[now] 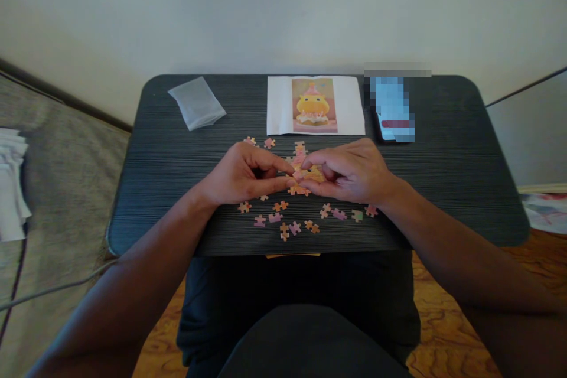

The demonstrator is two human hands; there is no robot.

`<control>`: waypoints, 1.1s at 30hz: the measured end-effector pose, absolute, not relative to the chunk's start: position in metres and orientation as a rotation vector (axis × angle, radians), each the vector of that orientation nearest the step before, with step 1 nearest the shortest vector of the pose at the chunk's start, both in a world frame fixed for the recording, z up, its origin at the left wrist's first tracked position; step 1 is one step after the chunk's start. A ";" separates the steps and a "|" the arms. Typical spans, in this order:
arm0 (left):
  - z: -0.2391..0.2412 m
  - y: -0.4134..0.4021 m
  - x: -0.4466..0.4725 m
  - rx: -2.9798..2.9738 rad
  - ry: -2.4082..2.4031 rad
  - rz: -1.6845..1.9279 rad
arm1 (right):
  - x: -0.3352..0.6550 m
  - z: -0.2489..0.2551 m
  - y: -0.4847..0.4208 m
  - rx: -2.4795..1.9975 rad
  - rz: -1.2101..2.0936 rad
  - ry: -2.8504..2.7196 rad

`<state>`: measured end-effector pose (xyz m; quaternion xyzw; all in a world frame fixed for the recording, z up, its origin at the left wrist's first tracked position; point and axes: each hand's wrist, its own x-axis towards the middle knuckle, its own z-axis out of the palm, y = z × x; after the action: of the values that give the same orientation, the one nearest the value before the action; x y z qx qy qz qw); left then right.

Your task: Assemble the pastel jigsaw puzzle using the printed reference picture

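My left hand (248, 174) and my right hand (349, 171) meet over the middle of the table. Thumb and forefinger of each are closed on a small pinkish puzzle piece (297, 175) between them. Right under the fingertips lies a partly joined puzzle section (300, 150) in pink and yellow, much of it covered by my hands. Loose puzzle pieces lie around it, among them an orange one (280, 206), a purple one (339, 214) and a green one (357, 216).
At the table's back stand out a white sheet (279, 106) with a yellow cartoon figure picture, a clear plastic bag (197, 103) to the left and a phone (392, 109), partly pixelated, to the right. The dark table (460, 189) has rounded corners. A grey couch (66, 177) adjoins the left.
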<state>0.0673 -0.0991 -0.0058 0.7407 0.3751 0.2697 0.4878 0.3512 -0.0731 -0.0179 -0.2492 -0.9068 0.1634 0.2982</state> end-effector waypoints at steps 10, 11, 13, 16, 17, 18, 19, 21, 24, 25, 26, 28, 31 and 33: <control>-0.003 -0.101 0.070 1.768 0.981 0.671 | 0.349 -0.021 -0.074 -0.687 0.373 -2.449; -0.003 -0.102 0.071 1.762 0.984 0.672 | 0.349 -0.021 -0.074 -0.686 0.370 -2.449; -0.001 -0.102 0.072 1.758 0.983 0.693 | 0.350 -0.020 -0.073 -0.692 0.373 -2.446; 0.000 -0.102 0.071 1.748 1.012 0.737 | 0.354 -0.016 -0.072 -0.718 0.388 -2.396; 0.000 -0.101 0.069 1.738 1.038 0.741 | 0.356 -0.013 -0.071 -0.744 0.390 -2.365; 0.000 -0.100 0.067 1.725 1.067 0.741 | 0.358 -0.011 -0.071 -0.779 0.388 -2.331; 0.000 -0.099 0.064 1.713 1.095 0.737 | 0.361 -0.009 -0.070 -0.814 0.383 -2.297; 0.000 -0.097 0.058 1.709 1.115 0.706 | 0.366 -0.006 -0.068 -0.863 0.367 -2.233; 0.002 -0.093 0.049 1.756 1.088 0.603 | 0.371 -0.006 -0.063 -0.897 0.335 -2.146; 0.002 -0.092 0.046 1.775 1.077 0.554 | 0.373 -0.007 -0.061 -0.921 0.328 -2.124; 0.003 -0.091 0.044 1.786 1.068 0.508 | 0.375 -0.008 -0.059 -0.956 0.323 -2.109; 0.004 -0.091 0.041 1.789 1.061 0.413 | 0.377 -0.010 -0.056 -1.028 0.315 -2.092; 0.006 -0.091 0.039 1.782 1.044 0.298 | 0.380 -0.012 -0.053 -1.086 0.292 -2.083; 0.007 -0.091 0.040 1.786 1.044 0.246 | 0.382 -0.012 -0.053 -1.087 0.279 -2.086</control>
<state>0.0402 -0.0912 0.0068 0.7400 0.4326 0.1018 0.5049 0.3817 -0.0527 -0.0123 -0.4250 -0.8158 0.1091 0.3768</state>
